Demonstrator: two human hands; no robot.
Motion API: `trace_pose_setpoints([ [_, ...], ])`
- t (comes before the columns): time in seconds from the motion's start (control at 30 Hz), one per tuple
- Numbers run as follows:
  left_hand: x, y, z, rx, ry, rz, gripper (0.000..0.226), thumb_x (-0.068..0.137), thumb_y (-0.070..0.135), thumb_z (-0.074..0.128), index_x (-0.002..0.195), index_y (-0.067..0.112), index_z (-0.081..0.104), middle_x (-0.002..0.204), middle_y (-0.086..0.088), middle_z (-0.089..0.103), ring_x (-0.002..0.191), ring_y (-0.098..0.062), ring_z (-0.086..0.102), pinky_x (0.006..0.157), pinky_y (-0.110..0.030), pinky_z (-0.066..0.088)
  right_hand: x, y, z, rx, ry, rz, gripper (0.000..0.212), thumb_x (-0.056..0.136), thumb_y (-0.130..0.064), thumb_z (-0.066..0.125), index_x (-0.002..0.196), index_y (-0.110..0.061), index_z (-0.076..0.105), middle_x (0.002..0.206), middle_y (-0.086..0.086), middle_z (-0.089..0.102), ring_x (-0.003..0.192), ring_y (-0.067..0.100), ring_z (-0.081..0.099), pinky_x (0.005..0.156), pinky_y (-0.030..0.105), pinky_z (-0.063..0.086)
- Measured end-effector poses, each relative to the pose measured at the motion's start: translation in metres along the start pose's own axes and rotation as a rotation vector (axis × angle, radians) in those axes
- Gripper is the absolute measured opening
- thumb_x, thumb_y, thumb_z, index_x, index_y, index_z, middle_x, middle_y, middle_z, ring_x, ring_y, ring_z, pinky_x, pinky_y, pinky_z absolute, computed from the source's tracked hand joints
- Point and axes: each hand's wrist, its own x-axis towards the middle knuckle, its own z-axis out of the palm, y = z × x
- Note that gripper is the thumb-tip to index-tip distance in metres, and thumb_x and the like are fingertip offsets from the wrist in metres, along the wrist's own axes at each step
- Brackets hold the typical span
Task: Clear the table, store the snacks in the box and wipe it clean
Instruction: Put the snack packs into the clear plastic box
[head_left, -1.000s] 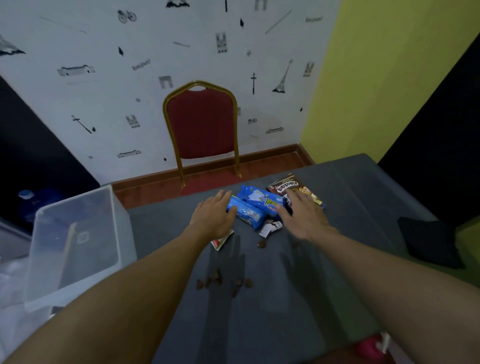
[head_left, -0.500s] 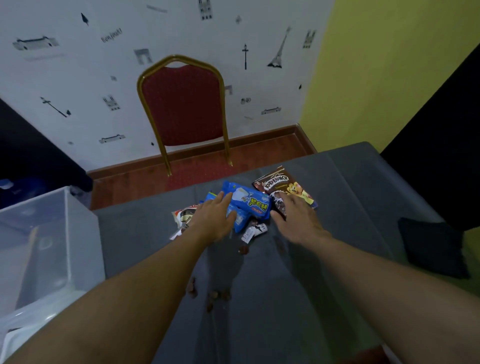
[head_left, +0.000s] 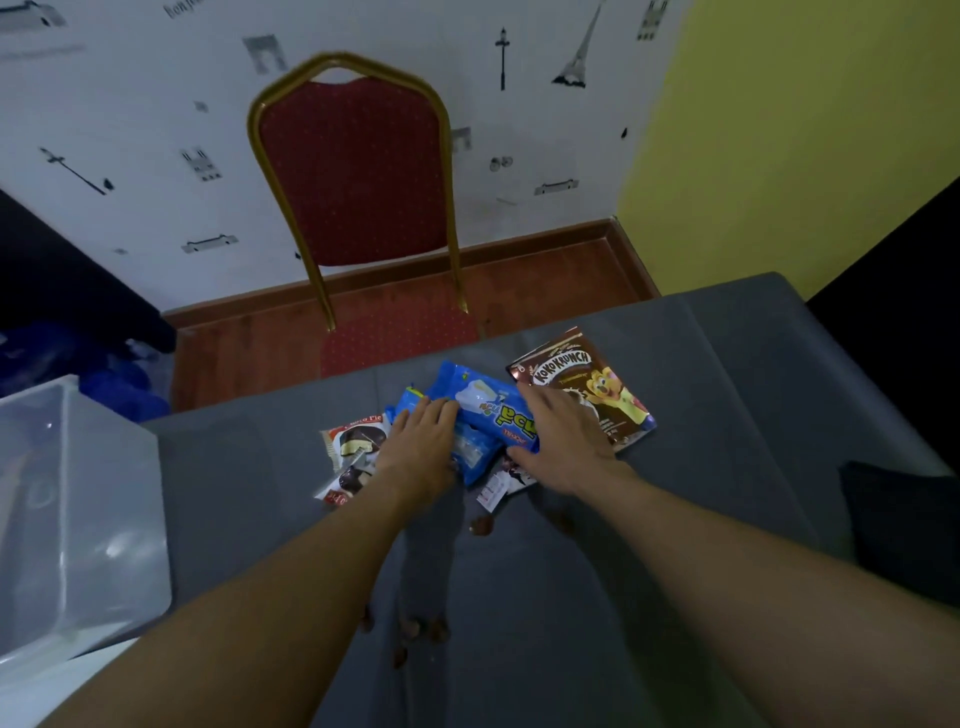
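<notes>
Two hands lie flat-fingered on snacks on the grey table (head_left: 727, 374): left hand (head_left: 421, 447) on blue packets (head_left: 488, 413), right hand (head_left: 566, 441) overlapping the cereal pouch (head_left: 576, 364).

Red chair (head_left: 353, 171) against patterned wall (head_left: 130, 104)

Grey table (head_left: 675, 519), blue packets (head_left: 483, 415) at centre, Koko Krunch pouch (head_left: 597, 384) just right, Choco Pie wrappers (head_left: 353, 441) left, brown crumbs (head_left: 415, 629) nearer, dark cloth (head_left: 904, 525) at right edge.

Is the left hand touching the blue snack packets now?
Touching. The head view shows the left hand with its fingers lying on the near end of the blue snack packets, with no gap between them.
</notes>
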Motion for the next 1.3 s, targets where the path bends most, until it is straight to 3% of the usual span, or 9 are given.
trace_pose_setpoints([
  [0.27, 0.007, -0.002, 0.016, 0.183, 0.168, 0.034, 0.067, 0.080, 0.013, 0.067, 0.135, 0.016, 0.030, 0.130, -0.005, 0.041, 0.127, -0.026, 0.039, 0.117, -0.042, 0.025, 0.023, -0.007, 0.018, -0.006, -0.043, -0.012, 0.087, 0.089, -0.045, 0.068, 0.156, -0.032, 0.014, 0.144, 0.011, 0.033, 0.130, 0.028, 0.033, 0.107, 0.042, 0.037],
  [0.5, 0.006, -0.006, 0.001, 0.203, 0.134, 0.058, 0.079, 0.076, 0.014, 0.074, 0.139, 0.019, 0.028, 0.128, -0.004, 0.041, 0.125, -0.026, 0.047, 0.119, -0.047, 0.023, 0.024, -0.006, 0.000, 0.073, 0.017, -0.013, 0.071, 0.094, -0.040, 0.063, 0.153, -0.030, 0.026, 0.133, 0.011, 0.035, 0.123, 0.027, 0.037, 0.101, 0.041, 0.042],
  [0.63, 0.001, -0.006, -0.020, 0.132, 0.130, 0.055, 0.054, 0.082, 0.022, 0.068, 0.128, 0.018, 0.040, 0.122, -0.007, 0.042, 0.115, -0.028, 0.053, 0.108, -0.042, 0.035, 0.021, -0.009, -0.019, 0.131, 0.043, 0.026, 0.073, 0.094, -0.037, 0.063, 0.154, -0.029, 0.023, 0.135, 0.011, 0.032, 0.121, 0.026, 0.042, 0.100, 0.040, 0.046],
  [0.83, -0.021, -0.016, -0.050, 0.048, 0.263, 0.079, 0.045, 0.084, 0.028, 0.064, 0.123, 0.019, 0.046, 0.121, -0.005, 0.048, 0.110, -0.026, 0.052, 0.094, -0.037, 0.042, 0.012, -0.022, -0.050, 0.199, 0.066, 0.015, 0.069, 0.096, -0.033, 0.062, 0.154, -0.031, 0.025, 0.132, 0.009, 0.032, 0.115, 0.024, 0.046, 0.095, 0.036, 0.046],
  [1.1, -0.083, -0.061, -0.082, 0.100, 0.413, -0.059, 0.066, 0.081, 0.040, 0.064, 0.141, 0.028, 0.040, 0.126, 0.002, 0.054, 0.112, -0.023, 0.049, 0.095, -0.037, 0.039, 0.006, -0.070, -0.064, 0.193, 0.129, -0.097, 0.070, 0.093, -0.033, 0.065, 0.153, -0.030, 0.027, 0.128, 0.008, 0.032, 0.112, 0.024, 0.047, 0.094, 0.041, 0.050],
  [1.23, -0.122, -0.095, -0.095, 0.098, 0.510, -0.141, 0.064, 0.082, 0.040, 0.063, 0.141, 0.027, 0.044, 0.118, 0.001, 0.056, 0.107, -0.024, 0.050, 0.092, -0.038, 0.039, 0.004, -0.112, -0.063, 0.183, 0.163, -0.185, 0.069, 0.091, -0.034, 0.066, 0.152, -0.029, 0.032, 0.123, 0.008, 0.035, 0.104, 0.026, 0.050, 0.087, 0.036, 0.047],
  [1.3, -0.143, -0.114, -0.100, 0.090, 0.537, -0.189, 0.062, 0.082, 0.038, 0.063, 0.140, 0.025, 0.047, 0.115, -0.001, 0.056, 0.105, -0.025, 0.050, 0.090, -0.039, 0.039, 0.005, -0.138, -0.060, 0.223, 0.168, -0.248, 0.068, 0.090, -0.028, 0.067, 0.151, -0.024, 0.037, 0.122, 0.010, 0.037, 0.107, 0.028, 0.050, 0.093, 0.037, 0.047],
])
